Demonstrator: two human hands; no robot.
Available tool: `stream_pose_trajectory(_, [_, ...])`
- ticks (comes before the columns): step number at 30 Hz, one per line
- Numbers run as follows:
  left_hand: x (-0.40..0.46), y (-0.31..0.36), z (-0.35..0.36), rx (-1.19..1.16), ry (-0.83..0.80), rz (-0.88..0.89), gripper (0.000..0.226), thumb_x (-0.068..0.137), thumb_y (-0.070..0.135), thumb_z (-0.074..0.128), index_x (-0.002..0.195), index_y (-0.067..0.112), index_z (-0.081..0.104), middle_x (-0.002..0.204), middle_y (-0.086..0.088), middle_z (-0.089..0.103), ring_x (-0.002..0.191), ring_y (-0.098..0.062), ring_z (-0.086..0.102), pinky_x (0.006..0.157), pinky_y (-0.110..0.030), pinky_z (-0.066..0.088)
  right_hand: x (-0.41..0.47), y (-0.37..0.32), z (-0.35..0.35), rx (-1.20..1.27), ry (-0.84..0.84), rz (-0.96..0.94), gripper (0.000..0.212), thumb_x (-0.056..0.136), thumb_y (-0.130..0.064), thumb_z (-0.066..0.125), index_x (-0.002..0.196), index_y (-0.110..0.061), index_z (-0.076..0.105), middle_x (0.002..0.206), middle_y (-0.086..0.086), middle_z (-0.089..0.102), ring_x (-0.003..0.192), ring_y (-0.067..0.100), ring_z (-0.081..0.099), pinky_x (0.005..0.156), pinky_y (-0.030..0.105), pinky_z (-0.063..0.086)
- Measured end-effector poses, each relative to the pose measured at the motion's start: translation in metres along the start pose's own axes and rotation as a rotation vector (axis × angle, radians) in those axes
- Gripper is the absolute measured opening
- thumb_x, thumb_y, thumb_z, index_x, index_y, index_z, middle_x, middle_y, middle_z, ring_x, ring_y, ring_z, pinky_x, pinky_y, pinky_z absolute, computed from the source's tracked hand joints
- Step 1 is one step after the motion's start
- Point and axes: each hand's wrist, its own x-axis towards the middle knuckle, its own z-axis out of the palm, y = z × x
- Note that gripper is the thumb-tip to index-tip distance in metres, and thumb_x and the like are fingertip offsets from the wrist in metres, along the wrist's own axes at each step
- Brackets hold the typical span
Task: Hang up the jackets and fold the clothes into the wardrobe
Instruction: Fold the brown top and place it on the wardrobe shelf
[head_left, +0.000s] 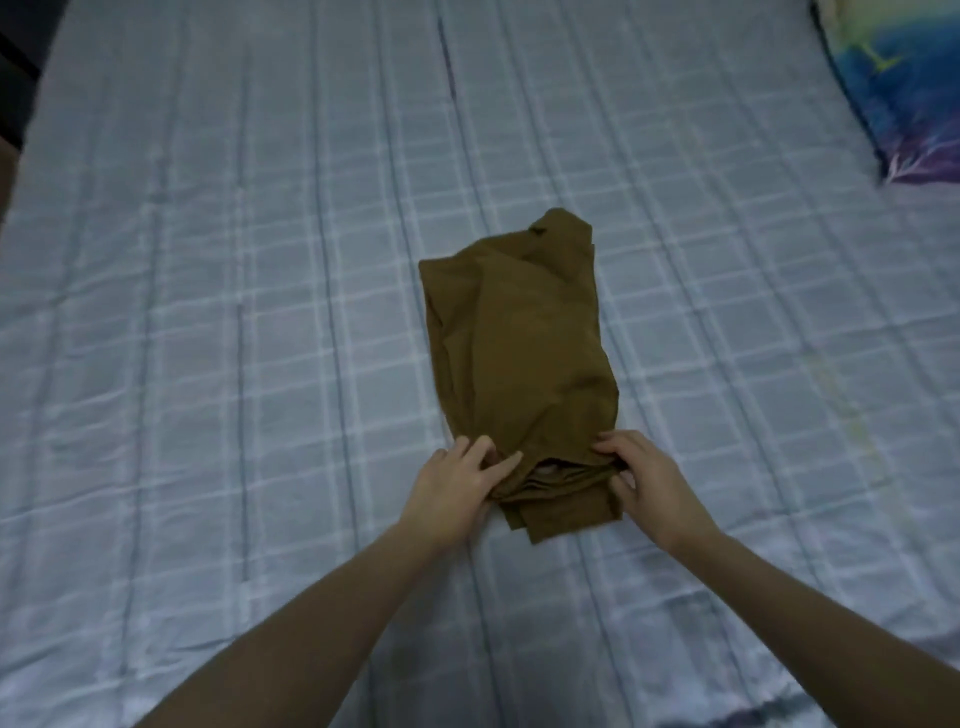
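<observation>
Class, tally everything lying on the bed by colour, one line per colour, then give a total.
Olive-brown: 1, the folded garment, its near end gripped by the left hand and right hand.
Blue patterned: 1, the pillow.
Total: 2

Nothing here can be read. The brown garment (519, 358) shows no label, tag or print on the folded cloth that faces up. The checked bedsheet (234, 291) carries only its pattern of pale lines, no words or numbers. The pillow (904, 98) at the far right corner has a colourful blue, green and purple print, but it forms no letters or brand mark that I can make out.
</observation>
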Motion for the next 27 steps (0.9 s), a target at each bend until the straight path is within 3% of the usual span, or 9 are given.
stream_pose_trajectory(3, [-0.01, 0.009, 0.023, -0.052, -0.078, -0.024, 0.077, 0.061, 0.038, 0.078, 0.134, 0.028, 0.056, 0.1, -0.001, 0.052, 0.082, -0.023, 0.056, 0.061, -0.029, 0.045, -0.016, 0.018, 0.016, -0.064, -0.014, -0.012, 0.05, 0.075, 0.012, 0.061, 0.118, -0.012, 0.06, 0.127, -0.003, 0.052, 0.109, 0.014, 0.057, 0.093, 0.013, 0.039])
stream_pose_trajectory(6, [-0.011, 0.006, 0.023, -0.17, -0.131, -0.04, 0.075, 0.072, 0.042, 0.055, 0.144, 0.024, 0.044, 0.109, -0.002, 0.048, 0.093, -0.023, 0.051, 0.074, -0.033, 0.044, -0.02, 0.016, 0.02, -0.209, -0.018, -0.009, 0.051, 0.069, 0.003, 0.058, 0.117, -0.014, 0.062, 0.13, 0.001, 0.055, 0.099, 0.019, 0.059, 0.08, 0.029, 0.049])
stream_pose_trajectory(10, [0.007, -0.023, -0.001, -0.321, 0.0, 0.006, 0.059, 0.075, 0.03, 0.044, 0.131, 0.02, 0.057, 0.112, -0.003, 0.051, 0.093, -0.021, 0.052, 0.075, -0.032, 0.045, -0.007, -0.003, 0.007, -0.436, -0.009, 0.0, 0.035, 0.071, -0.019, 0.041, 0.092, -0.021, 0.069, 0.1, -0.006, 0.065, 0.081, 0.024, 0.054, 0.063, 0.033, 0.042])
stream_pose_trajectory(13, [0.047, -0.059, -0.019, -0.508, 0.192, -0.366, 0.036, 0.086, 0.022, 0.046, 0.12, 0.018, 0.057, 0.113, -0.001, 0.05, 0.097, -0.02, 0.054, 0.083, -0.033, 0.047, 0.031, -0.018, -0.013, -0.436, 0.023, 0.061, 0.033, 0.083, -0.03, 0.034, 0.083, -0.019, 0.065, 0.087, -0.003, 0.06, 0.08, 0.02, 0.05, 0.063, 0.033, 0.04])
stream_pose_trajectory(15, [0.086, -0.084, -0.033, -0.669, 0.321, -0.74, 0.024, 0.096, 0.023, 0.047, 0.116, 0.015, 0.055, 0.111, -0.002, 0.052, 0.096, -0.021, 0.056, 0.083, -0.036, 0.048, 0.073, -0.025, -0.023, -0.308, 0.063, 0.131, 0.023, 0.09, -0.027, 0.042, 0.097, -0.017, 0.062, 0.096, 0.0, 0.057, 0.089, 0.021, 0.052, 0.07, 0.034, 0.045])
stream_pose_trajectory(17, [0.126, -0.115, -0.042, -0.897, 0.378, -1.07, 0.031, 0.098, 0.036, 0.048, 0.115, 0.01, 0.053, 0.109, -0.004, 0.057, 0.092, -0.021, 0.058, 0.076, -0.03, 0.046, 0.126, -0.027, -0.03, -0.18, 0.129, 0.23, 0.028, 0.092, -0.024, 0.05, 0.117, -0.013, 0.056, 0.111, 0.005, 0.055, 0.1, 0.023, 0.054, 0.081, 0.034, 0.046])
stream_pose_trajectory(19, [0.16, -0.146, -0.048, -1.066, 0.31, -1.238, 0.055, 0.092, 0.054, 0.05, 0.121, 0.008, 0.05, 0.113, -0.006, 0.058, 0.095, -0.023, 0.059, 0.081, -0.032, 0.048, 0.185, -0.022, -0.037, -0.08, 0.213, 0.311, 0.041, 0.092, -0.028, 0.053, 0.128, -0.009, 0.05, 0.123, 0.01, 0.051, 0.11, 0.027, 0.053, 0.086, 0.035, 0.044])
stream_pose_trajectory(23, [0.21, -0.183, -0.045, -1.047, 0.119, -1.203, 0.081, 0.074, 0.056, 0.072, 0.134, 0.011, 0.04, 0.12, -0.005, 0.053, 0.109, -0.027, 0.056, 0.099, -0.043, 0.048, 0.289, -0.016, -0.054, 0.173, 0.218, 0.503, 0.078, 0.082, -0.057, 0.064, 0.137, -0.008, 0.04, 0.125, 0.007, 0.049, 0.112, 0.025, 0.052, 0.084, 0.034, 0.044])
stream_pose_trajectory(27, [0.228, -0.209, -0.032, -1.002, 0.442, -1.099, 0.021, 0.084, 0.022, 0.071, 0.104, 0.022, 0.064, 0.088, -0.001, 0.066, 0.085, -0.018, 0.065, 0.083, -0.033, 0.055, 0.344, 0.002, -0.053, 0.209, 0.241, 0.55, 0.047, 0.087, -0.046, 0.064, 0.1, -0.002, 0.068, 0.09, 0.009, 0.066, 0.085, 0.025, 0.063, 0.071, 0.032, 0.048])
